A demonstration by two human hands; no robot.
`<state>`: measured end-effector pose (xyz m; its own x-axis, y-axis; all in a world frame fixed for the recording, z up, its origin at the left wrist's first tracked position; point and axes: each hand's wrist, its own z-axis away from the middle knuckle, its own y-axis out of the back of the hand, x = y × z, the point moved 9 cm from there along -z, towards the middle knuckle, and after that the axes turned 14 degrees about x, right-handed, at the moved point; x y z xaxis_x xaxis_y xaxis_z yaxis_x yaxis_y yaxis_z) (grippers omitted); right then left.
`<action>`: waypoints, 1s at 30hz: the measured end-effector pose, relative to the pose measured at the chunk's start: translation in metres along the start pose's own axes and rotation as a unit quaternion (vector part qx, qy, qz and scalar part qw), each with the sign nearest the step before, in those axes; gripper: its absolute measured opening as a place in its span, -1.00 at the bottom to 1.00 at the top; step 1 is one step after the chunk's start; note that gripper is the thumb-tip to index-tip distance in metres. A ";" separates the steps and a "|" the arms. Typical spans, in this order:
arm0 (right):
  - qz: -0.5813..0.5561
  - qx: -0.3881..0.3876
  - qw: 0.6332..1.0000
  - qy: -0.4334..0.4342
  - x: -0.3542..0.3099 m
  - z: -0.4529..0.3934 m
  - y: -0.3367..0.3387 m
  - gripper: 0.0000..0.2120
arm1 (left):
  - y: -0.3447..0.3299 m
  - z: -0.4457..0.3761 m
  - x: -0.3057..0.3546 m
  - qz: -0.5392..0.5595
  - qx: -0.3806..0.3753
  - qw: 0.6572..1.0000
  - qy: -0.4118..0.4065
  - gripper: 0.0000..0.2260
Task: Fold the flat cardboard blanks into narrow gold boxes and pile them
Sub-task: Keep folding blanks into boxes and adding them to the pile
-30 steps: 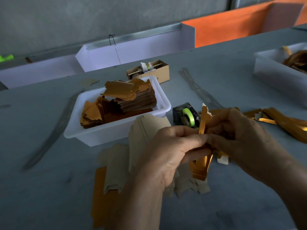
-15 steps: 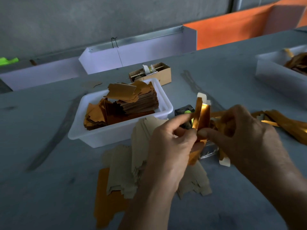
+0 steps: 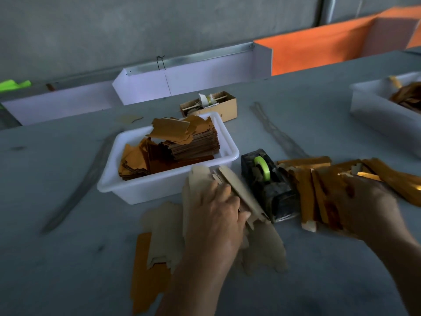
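At frame centre the left hand (image 3: 215, 215) pinched flat blanks (image 3: 239, 192) on the bench (image 3: 68, 258); right of it, the right hand (image 3: 366, 208) lay blurred over gold boxes (image 3: 319, 192), grip unclear.

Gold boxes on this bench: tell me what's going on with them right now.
A person is folding flat cardboard blanks into narrow gold boxes. The right hand rests on the pile of folded gold boxes beside the tape dispenser; motion blur hides its grip. The left hand is on the loose flat blanks on the grey table, fingers at a blank's edge, apparently picking up the next one. More blanks sit stacked in the white tub.
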<state>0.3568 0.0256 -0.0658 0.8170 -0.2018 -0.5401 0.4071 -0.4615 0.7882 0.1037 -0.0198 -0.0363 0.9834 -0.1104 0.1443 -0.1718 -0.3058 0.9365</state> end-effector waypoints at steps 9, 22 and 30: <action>-0.126 0.092 0.940 0.303 -0.110 0.093 0.011 -0.67 | 0.003 -0.001 -0.006 0.087 0.076 0.993 0.022 -0.69; -0.140 0.141 0.919 0.340 -0.134 0.106 0.010 -0.88 | 0.021 -0.003 -0.015 0.254 0.096 0.954 0.130 -0.62; -0.238 0.097 0.897 0.361 -0.149 0.132 0.020 -0.73 | 0.020 -0.001 -0.037 0.358 0.098 0.887 0.275 -0.78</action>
<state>0.1897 -0.0676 -0.0087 0.6488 0.6371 -0.4160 0.7589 -0.5017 0.4152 0.0643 -0.0208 -0.0227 0.4890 0.1196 0.8641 -0.7180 -0.5074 0.4765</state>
